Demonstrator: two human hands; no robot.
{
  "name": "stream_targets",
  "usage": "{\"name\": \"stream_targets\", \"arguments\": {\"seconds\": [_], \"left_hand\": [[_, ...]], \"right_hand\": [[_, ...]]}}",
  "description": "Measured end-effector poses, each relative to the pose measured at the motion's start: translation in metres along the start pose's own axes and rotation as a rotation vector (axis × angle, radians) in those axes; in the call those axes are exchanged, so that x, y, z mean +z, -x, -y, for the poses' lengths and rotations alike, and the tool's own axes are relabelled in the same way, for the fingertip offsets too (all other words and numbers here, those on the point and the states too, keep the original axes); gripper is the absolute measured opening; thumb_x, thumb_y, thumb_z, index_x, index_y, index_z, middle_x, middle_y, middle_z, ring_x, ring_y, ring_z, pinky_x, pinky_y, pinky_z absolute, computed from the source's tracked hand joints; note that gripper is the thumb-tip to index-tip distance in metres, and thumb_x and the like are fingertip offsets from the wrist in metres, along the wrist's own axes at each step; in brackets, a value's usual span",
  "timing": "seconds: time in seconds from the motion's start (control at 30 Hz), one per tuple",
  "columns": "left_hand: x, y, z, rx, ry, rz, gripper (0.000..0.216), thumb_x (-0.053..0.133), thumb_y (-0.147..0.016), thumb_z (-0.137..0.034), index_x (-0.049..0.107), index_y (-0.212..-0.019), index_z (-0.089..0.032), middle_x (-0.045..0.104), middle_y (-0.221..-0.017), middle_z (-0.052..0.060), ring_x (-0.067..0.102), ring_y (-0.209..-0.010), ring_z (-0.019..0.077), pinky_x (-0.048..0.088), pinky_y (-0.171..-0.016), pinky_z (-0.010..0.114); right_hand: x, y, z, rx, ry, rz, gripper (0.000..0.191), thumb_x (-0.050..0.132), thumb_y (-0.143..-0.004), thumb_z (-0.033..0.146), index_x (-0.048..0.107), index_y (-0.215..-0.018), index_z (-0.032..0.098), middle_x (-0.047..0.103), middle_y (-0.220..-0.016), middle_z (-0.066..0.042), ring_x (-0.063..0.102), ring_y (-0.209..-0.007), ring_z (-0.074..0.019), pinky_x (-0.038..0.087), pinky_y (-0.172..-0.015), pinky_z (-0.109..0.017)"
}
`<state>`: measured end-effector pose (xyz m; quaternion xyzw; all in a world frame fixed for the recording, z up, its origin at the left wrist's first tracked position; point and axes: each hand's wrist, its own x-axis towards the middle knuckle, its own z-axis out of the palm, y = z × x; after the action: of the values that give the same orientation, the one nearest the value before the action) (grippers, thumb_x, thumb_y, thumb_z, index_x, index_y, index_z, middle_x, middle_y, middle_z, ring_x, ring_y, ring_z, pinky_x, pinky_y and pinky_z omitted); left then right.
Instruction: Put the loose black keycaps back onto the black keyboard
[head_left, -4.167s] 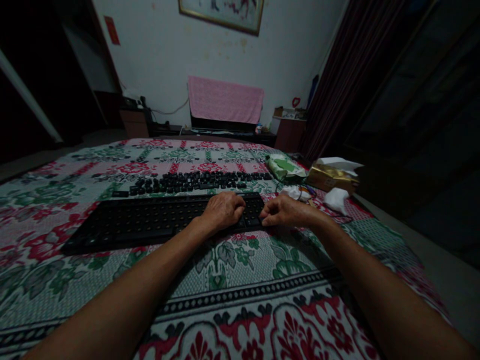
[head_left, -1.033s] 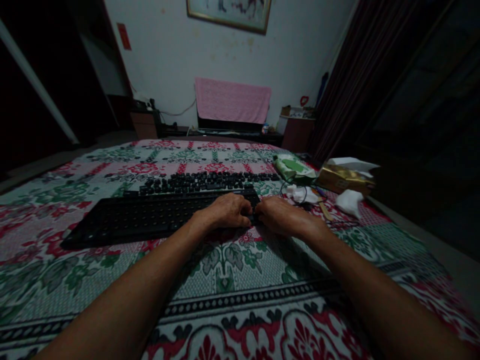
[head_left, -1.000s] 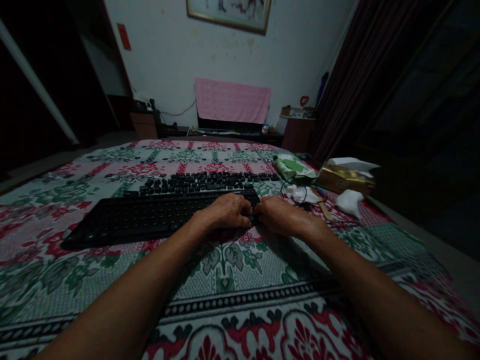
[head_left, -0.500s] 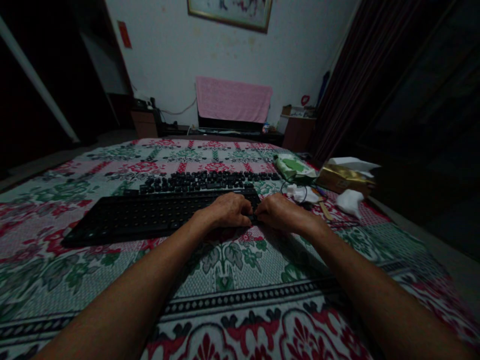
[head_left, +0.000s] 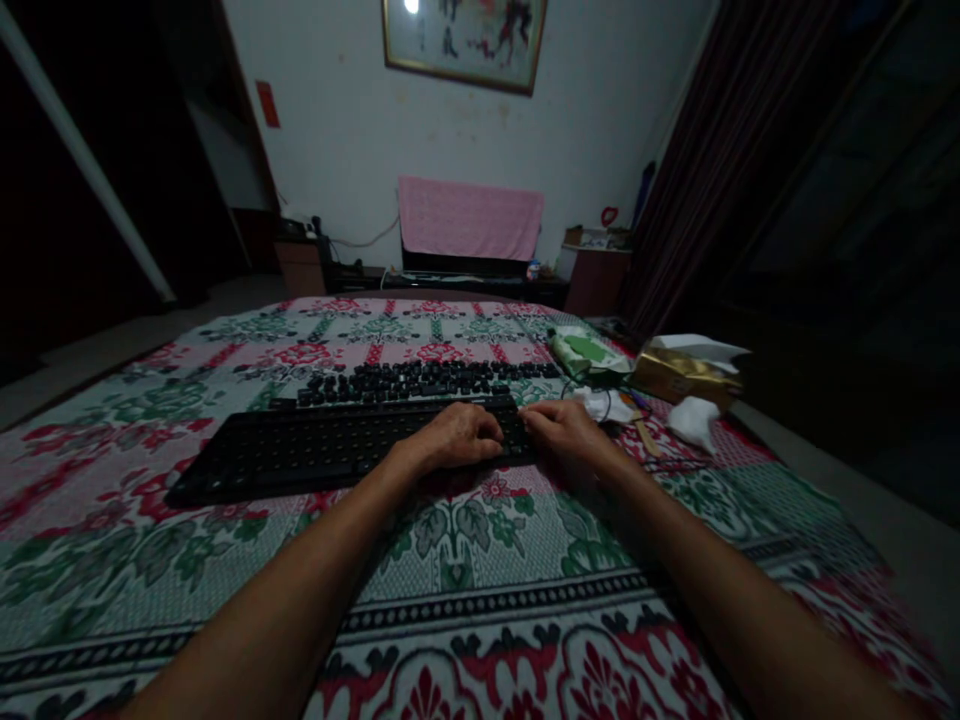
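A black keyboard (head_left: pixel 300 450) lies across a floral bed cover (head_left: pixel 465 570); its key sockets look bare. Behind it, several loose black keycaps (head_left: pixel 427 380) are set out in rows. My left hand (head_left: pixel 459 438) rests on the keyboard's right end with its fingers curled down on it. Just to the right, my right hand (head_left: pixel 561 430) has its fingers pinched together at the keyboard's right edge, touching it. The dim light hides whatever is between those fingertips.
Right of the keyboard lie a crumpled white tissue with a thin cable (head_left: pixel 609 405), a green wipes pack (head_left: pixel 586 352), a gold tissue box (head_left: pixel 679 372) and another white tissue (head_left: pixel 694 420). The bed's edge runs close along the right. A pink cloth (head_left: pixel 471 218) hangs at the far wall.
My head has tilted up a little, so everything sits lower in view. Both hands stay at the keyboard's right end; my right hand has closed in against its edge.
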<state>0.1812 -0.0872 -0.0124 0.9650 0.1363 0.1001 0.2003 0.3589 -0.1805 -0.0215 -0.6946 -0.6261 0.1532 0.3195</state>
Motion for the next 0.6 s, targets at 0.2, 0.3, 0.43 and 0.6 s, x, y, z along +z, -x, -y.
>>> {"name": "stream_targets", "arguments": {"seconds": [0.2,0.3,0.43,0.6], "left_hand": [[-0.008,0.008,0.004,-0.216,-0.286,-0.235,0.026,0.041,-0.075,-0.026,0.059,-0.092,-0.020,0.055,-0.090,0.004,0.049,-0.085,0.0143,0.038,-0.076,0.024],[-0.015,0.020,0.018,-0.307,-0.392,-0.311,0.027,0.038,-0.077,-0.026,0.058,-0.094,-0.020,0.053,-0.094,0.006,0.046,-0.092,0.0166,0.037,-0.080,0.026],[-0.015,0.034,0.036,-0.411,-0.419,-0.288,0.027,0.036,-0.078,-0.025,0.059,-0.092,-0.020,0.054,-0.092,0.007,0.046,-0.092,0.0169,0.037,-0.081,0.027],[-0.011,0.039,0.049,-0.410,-0.380,-0.301,0.028,0.041,-0.075,-0.025,0.057,-0.097,-0.020,0.055,-0.095,0.005,0.047,-0.093,0.0159,0.036,-0.085,0.027]], "right_hand": [[0.015,-0.024,-0.010,0.090,0.109,-0.305,0.030,0.041,-0.073,0.029,0.060,-0.091,0.014,0.062,-0.091,-0.007,0.055,-0.084,-0.0158,0.041,-0.073,-0.026],[0.018,-0.032,-0.012,0.127,0.180,-0.241,0.029,0.044,-0.072,0.029,0.059,-0.093,0.015,0.062,-0.093,-0.006,0.056,-0.083,-0.0150,0.041,-0.073,-0.024],[0.021,-0.035,-0.016,0.132,0.197,-0.203,0.031,0.048,-0.069,0.030,0.059,-0.095,0.017,0.064,-0.090,-0.005,0.058,-0.080,-0.0161,0.042,-0.072,-0.026],[0.024,-0.037,-0.023,0.137,0.281,-0.241,0.032,0.047,-0.068,0.032,0.060,-0.094,0.018,0.065,-0.083,-0.005,0.059,-0.076,-0.0171,0.044,-0.069,-0.027]]}}
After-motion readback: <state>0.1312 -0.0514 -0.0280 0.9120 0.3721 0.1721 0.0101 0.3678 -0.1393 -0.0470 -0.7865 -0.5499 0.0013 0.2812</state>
